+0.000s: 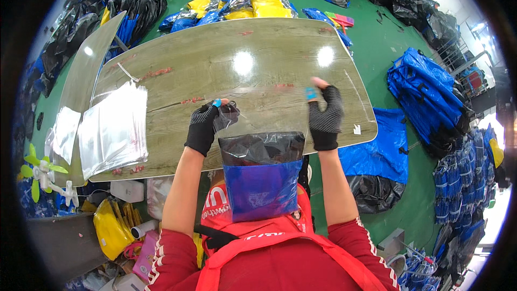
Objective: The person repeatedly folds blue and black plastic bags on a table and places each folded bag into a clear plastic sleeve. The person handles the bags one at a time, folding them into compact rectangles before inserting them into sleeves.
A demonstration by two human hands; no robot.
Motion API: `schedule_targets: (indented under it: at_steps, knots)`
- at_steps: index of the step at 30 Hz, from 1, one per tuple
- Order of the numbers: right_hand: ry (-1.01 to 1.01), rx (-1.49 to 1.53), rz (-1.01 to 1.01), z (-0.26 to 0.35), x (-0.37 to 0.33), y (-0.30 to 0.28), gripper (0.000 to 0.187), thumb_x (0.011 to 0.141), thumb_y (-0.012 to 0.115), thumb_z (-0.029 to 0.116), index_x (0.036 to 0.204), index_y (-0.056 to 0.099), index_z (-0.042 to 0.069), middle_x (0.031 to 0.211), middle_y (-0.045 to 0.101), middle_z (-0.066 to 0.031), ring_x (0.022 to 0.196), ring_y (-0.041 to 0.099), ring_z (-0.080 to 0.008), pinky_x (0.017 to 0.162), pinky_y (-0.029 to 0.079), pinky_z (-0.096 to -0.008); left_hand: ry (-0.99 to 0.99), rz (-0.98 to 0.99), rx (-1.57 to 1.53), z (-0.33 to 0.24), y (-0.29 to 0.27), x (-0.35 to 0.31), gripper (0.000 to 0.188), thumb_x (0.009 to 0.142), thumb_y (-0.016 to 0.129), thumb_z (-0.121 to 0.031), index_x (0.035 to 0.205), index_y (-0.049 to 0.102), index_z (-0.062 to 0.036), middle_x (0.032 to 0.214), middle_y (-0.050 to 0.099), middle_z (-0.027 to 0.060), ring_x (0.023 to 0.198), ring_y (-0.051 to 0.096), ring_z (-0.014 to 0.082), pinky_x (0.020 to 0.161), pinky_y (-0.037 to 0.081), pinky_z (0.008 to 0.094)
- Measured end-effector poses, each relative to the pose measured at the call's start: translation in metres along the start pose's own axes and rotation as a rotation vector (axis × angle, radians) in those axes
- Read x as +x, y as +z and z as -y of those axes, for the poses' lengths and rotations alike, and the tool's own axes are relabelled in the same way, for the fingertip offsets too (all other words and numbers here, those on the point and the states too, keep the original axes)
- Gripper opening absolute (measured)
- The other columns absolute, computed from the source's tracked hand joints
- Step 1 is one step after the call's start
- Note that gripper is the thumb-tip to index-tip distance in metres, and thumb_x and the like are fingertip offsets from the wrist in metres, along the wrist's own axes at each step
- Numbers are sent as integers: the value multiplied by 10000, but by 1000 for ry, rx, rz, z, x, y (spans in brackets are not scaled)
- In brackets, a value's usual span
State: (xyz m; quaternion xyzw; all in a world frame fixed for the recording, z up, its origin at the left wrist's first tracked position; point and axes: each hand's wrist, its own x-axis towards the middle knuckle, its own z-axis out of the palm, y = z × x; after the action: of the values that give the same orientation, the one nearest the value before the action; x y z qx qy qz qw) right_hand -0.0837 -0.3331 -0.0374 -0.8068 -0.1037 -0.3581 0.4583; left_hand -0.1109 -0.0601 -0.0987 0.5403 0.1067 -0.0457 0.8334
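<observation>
A folded blue-and-black sheet article hangs upright at the table's near edge, in front of my body. Clear film extends above its black top part, so it appears to be inside a clear plastic bag. My left hand, in a black dotted glove with bare fingertips and blue tape on one finger, pinches the bag's crumpled upper left corner. My right hand, gloved and taped the same way, is raised over the table beside the film's right side. Motion blurs its fingers, and whether it touches the film cannot be made out.
A stack of clear plastic bags lies on the left of the wood-patterned table. Yellow and blue packets are piled beyond it. Blue sheets sit on the green floor at right. A small green-bladed fan stands at left.
</observation>
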Motion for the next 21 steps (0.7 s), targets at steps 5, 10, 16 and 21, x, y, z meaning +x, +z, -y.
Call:
schedule_targets:
  at_steps: [5, 10, 16, 21]
  knots:
    - [-604, -113, 690, 63, 24, 56, 142, 767, 645, 153, 894, 684, 104, 834, 641, -100, 846, 602, -302, 765, 475, -409, 157, 133, 226, -20, 7, -13, 312, 965, 574, -242, 1109, 671, 18, 992, 707, 88, 871, 646, 133, 803, 505, 284]
    - [-735, -321, 939, 19, 23, 99, 246, 759, 680, 363, 809, 674, 122, 806, 646, -94, 814, 626, -303, 741, 483, -411, 372, 212, 743, -35, 6, -19, 305, 962, 574, -241, 1125, 654, 4, 900, 708, 123, 804, 618, 114, 749, 487, 274]
    - [-85, -745, 611, 26, 139, 9, 209, 823, 595, 271, 865, 676, 82, 827, 679, -159, 726, 660, -310, 685, 518, -433, 45, 181, 347, -35, -6, -18, 284, 972, 549, -257, 1106, 676, -42, 910, 711, 92, 763, 649, 139, 723, 511, 300]
    - [613, 507, -113, -21, 116, -51, 322, 895, 575, 366, 1015, 593, 68, 791, 657, -133, 594, 618, -211, 545, 488, -304, 83, 58, 438, -47, -14, -20, 400, 983, 493, -367, 1084, 655, -15, 1048, 695, 107, 748, 658, 149, 665, 512, 262]
